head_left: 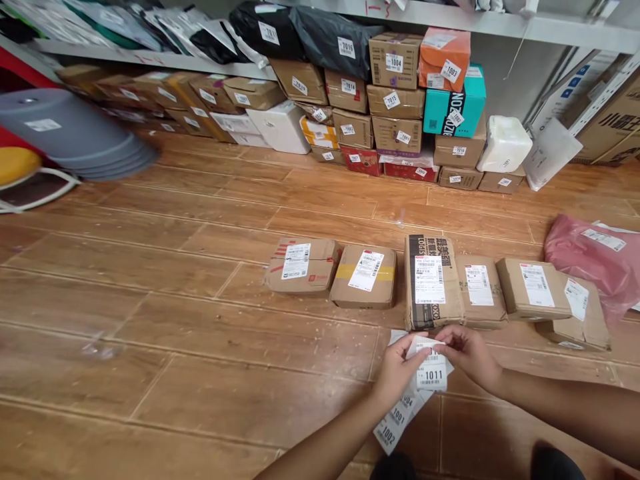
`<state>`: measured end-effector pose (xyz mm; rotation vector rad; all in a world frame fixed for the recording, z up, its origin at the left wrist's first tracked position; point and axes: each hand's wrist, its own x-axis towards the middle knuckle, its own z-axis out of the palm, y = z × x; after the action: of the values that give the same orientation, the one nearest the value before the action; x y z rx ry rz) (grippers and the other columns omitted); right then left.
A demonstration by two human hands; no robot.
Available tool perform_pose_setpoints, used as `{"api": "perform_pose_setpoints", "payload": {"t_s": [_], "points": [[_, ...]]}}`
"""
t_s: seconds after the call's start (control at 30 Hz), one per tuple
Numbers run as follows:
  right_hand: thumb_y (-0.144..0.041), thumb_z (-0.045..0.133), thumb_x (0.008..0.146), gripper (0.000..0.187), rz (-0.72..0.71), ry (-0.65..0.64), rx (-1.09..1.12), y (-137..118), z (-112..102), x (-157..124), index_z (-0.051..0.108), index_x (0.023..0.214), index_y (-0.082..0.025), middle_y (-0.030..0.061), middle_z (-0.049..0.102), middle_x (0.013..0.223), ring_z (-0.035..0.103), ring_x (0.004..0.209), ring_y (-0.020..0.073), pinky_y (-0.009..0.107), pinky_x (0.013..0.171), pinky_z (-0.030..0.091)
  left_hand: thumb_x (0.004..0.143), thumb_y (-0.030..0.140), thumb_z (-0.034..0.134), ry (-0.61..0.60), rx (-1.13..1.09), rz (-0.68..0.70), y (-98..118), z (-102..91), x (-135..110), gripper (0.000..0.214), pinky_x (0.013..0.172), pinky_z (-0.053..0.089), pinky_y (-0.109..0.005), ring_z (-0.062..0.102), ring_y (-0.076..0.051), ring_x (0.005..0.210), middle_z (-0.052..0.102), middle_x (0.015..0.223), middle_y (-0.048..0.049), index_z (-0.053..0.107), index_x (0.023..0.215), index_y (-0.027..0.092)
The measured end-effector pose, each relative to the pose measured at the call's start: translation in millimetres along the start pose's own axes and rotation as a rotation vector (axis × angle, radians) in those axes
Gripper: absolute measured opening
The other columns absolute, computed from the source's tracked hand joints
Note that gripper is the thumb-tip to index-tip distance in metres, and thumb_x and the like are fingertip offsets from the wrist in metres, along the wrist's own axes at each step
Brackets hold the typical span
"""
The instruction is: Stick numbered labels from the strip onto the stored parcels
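Observation:
My left hand point(393, 372) is closed on a strip of white number labels point(431, 381), its thumb lying over the strip, which reads 1011 near its lower end. At the strip's upper right, my right hand point(470, 355) pinches the edge with thumb and forefinger. A longer label sheet point(393, 427), numbered 1001 and 1002 among others, hangs or lies beneath; I cannot tell whether it joins the strip. Just beyond my hands sits a printed cardboard box point(433, 280) with a shipping label. Beside it on the right is a smaller carton point(483, 297).
More cartons point(363, 277) line the wooden floor point(200, 347) left and right, with a pink plastic parcel point(580, 257) at the far right. Numbered boxes point(397, 100) are stacked under a shelf point(500, 25) at the back. Grey stacked stools point(75, 133) stand at left.

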<state>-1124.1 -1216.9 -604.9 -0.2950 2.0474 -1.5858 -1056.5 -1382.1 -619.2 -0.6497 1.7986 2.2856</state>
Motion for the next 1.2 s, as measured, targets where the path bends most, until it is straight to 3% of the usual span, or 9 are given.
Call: {"api": "perform_pose_setpoints", "payload": {"t_s": [0.23, 0.47, 0.6, 0.67, 0.73, 0.87, 0.93, 1.03, 1.2], "points": [[-0.058, 0.069, 0.076, 0.039, -0.131, 0.103, -0.097, -20.1, -1.9, 8.4, 0.07, 0.07, -0.02, 0.0033, 0.068, 0.068, 0.061, 0.063, 0.0167, 0.028, 0.059, 0.049, 0.067, 0.059, 0.072, 0.082, -0.019, -0.01, -0.8, 7.7, -1.7, 0.044, 0.058, 0.042, -0.023, 0.052, -0.013, 0.062, 0.058, 0.064, 0.0019, 0.058, 0.069, 0.018], [-0.066, 0.066, 0.073, 0.046, -0.071, 0.077, -0.368, -16.1, -59.6, 55.6, 0.064, 0.068, -0.02, 0.0029, 0.064, 0.061, 0.056, 0.053, 0.0166, 0.028, 0.05, 0.044, 0.069, 0.05, 0.073, -0.35, 0.283, 0.039, 12.3, -11.2, -4.7, 0.037, 0.055, 0.032, -0.023, 0.041, -0.01, 0.056, 0.049, 0.057, 0.0035, 0.061, 0.058, 0.016], [-0.053, 0.069, 0.077, 0.035, -0.115, 0.153, -0.776, -17.5, -67.9, 65.2, 0.066, 0.087, -0.02, 0.0051, 0.064, 0.07, 0.06, 0.058, 0.0206, 0.03, 0.054, 0.046, 0.073, 0.048, 0.072, -0.324, 0.252, 0.282, 17.4, -20.0, -1.0, 0.038, 0.067, 0.041, -0.026, 0.052, -0.014, 0.07, 0.055, 0.071, -0.0016, 0.061, 0.056, 0.016], [-0.05, 0.07, 0.078, 0.046, -0.187, 0.209, -0.851, -30.5, -58.0, 57.5, 0.063, 0.11, -0.019, 0.0106, 0.066, 0.088, 0.064, 0.067, 0.0243, 0.033, 0.058, 0.049, 0.076, 0.048, 0.071, -0.302, 0.228, 0.374, 20.5, -21.6, 0.4, 0.036, 0.072, 0.044, -0.028, 0.056, -0.016, 0.076, 0.059, 0.077, -0.0043, 0.064, 0.06, 0.016], [-0.051, 0.068, 0.08, 0.054, -0.294, 0.101, -0.74, -47.3, -41.6, 43.9, 0.056, 0.122, -0.02, 0.0136, 0.065, 0.102, 0.066, 0.081, 0.0264, 0.036, 0.066, 0.053, 0.078, 0.051, 0.068, -0.281, 0.196, 0.408, 22.9, -21.7, 0.4, 0.037, 0.073, 0.045, -0.029, 0.057, -0.017, 0.076, 0.062, 0.077, -0.0055, 0.068, 0.065, 0.017], [-0.051, 0.062, 0.086, 0.03, -0.329, -0.261, -0.361, -65.9, 0.7, 23.9, 0.066, 0.098, -0.023, 0.0051, 0.068, 0.086, 0.064, 0.077, 0.02, 0.03, 0.067, 0.052, 0.079, 0.063, 0.061, 0.004, 0.043, 0.309, 24.5, -23.4, -0.1, 0.05, 0.068, 0.045, -0.029, 0.056, -0.017, 0.071, 0.063, 0.073, -0.005, 0.066, 0.064, 0.016], [-0.051, 0.063, 0.086, 0.029, -0.244, -0.199, -0.223, -62.0, 24.0, 27.5, 0.067, 0.085, -0.023, 0.0028, 0.066, 0.075, 0.061, 0.067, 0.0176, 0.028, 0.06, 0.049, 0.079, 0.069, 0.055, 0.122, -0.073, 0.189, 26.5, -31.7, 1.5, 0.056, 0.064, 0.045, -0.028, 0.056, -0.017, 0.068, 0.064, 0.074, -0.0054, 0.067, 0.069, 0.015], [-0.055, 0.071, 0.076, 0.035, -0.135, -0.082, -0.002, -45.3, 60.8, 45.1, 0.068, 0.084, -0.022, 0.0027, 0.068, 0.073, 0.06, 0.065, 0.0177, 0.029, 0.058, 0.049, 0.065, 0.063, 0.073, 0.089, -0.105, 0.107, 32.6, -61.6, 5.7, 0.052, 0.065, 0.048, -0.027, 0.06, -0.018, 0.072, 0.069, 0.082, -0.0054, 0.07, 0.087, 0.016], [-0.059, 0.073, 0.07, 0.039, -0.017, -0.02, 0.228, -6.2, 121.4, 63.8, 0.07, 0.077, -0.021, 0.0063, 0.072, 0.074, 0.064, 0.067, 0.0207, 0.034, 0.066, 0.053, 0.06, 0.047, 0.08, 0.025, 0.12, -0.027, 25.5, -129.1, 10.2, 0.035, 0.059, 0.043, -0.026, 0.056, -0.015, 0.06, 0.067, 0.064, -0.0023, 0.069, 0.066, 0.015]]}}
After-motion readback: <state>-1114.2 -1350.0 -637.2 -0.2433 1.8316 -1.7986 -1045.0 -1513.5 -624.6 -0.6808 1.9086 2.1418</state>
